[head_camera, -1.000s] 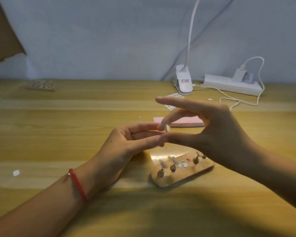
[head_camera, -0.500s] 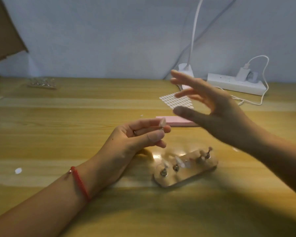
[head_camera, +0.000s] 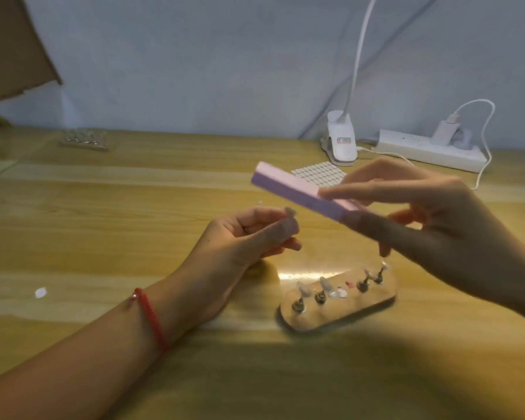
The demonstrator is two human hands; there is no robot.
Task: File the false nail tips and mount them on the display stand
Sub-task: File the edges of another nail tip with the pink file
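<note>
My left hand (head_camera: 249,237) pinches a small clear false nail tip (head_camera: 290,212) between thumb and fingers, above the wooden table. My right hand (head_camera: 431,219) holds a pink and purple nail file block (head_camera: 297,192) in the air, its free end pointing left, just above and right of the nail tip. Below both hands lies the clear oval display stand (head_camera: 340,310) with several small metal pegs; two pegs at its left carry pale nail tips.
A sheet of small white adhesive squares (head_camera: 319,174) lies behind the file. A white clip lamp base (head_camera: 341,140) and a white power strip (head_camera: 428,150) with a charger stand at the back right. A second stand (head_camera: 84,140) sits far back left.
My right hand let go of the nail tip, reached back to the pink file on the table and lifted it toward my left hand. My left hand kept the tip.
</note>
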